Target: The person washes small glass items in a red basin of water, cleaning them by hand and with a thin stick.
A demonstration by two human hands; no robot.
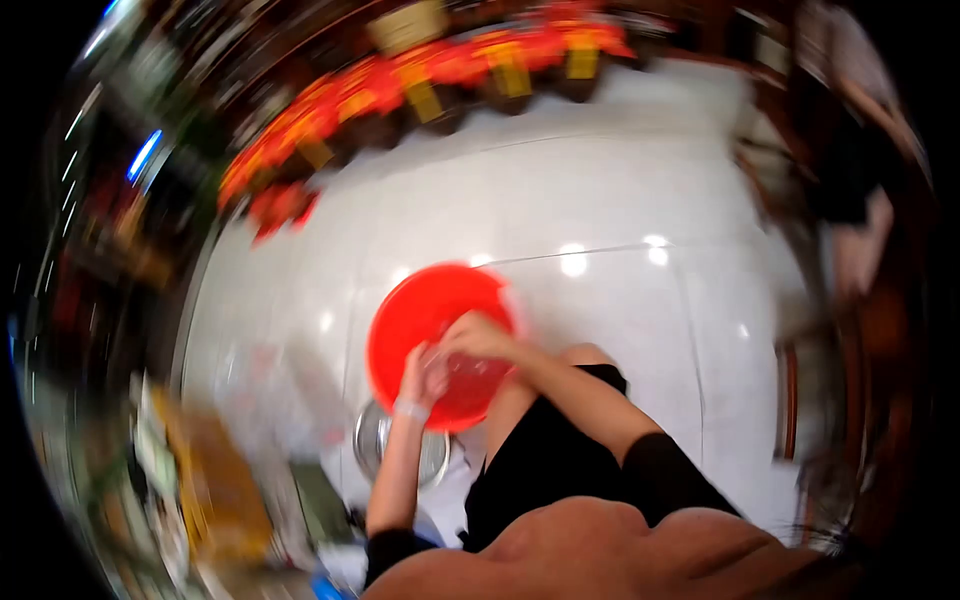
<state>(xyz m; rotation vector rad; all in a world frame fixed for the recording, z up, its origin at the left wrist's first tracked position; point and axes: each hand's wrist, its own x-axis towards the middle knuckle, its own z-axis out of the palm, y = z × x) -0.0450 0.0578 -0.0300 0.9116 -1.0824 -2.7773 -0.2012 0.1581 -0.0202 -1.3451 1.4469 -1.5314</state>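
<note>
Left hand (428, 374) and right hand (477, 336) met over the red basin (400, 315). I couldn't tell the fingers' grip; moving on called for care

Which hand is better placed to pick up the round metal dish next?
Left, probably: the left hand is nearer the metal dish; the right hand is farther, over the red basin.

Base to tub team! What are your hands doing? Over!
Left hand and right hand close together at red tub. Grip too blurred to tell. Metal bowl close beside tub. Over.
</note>
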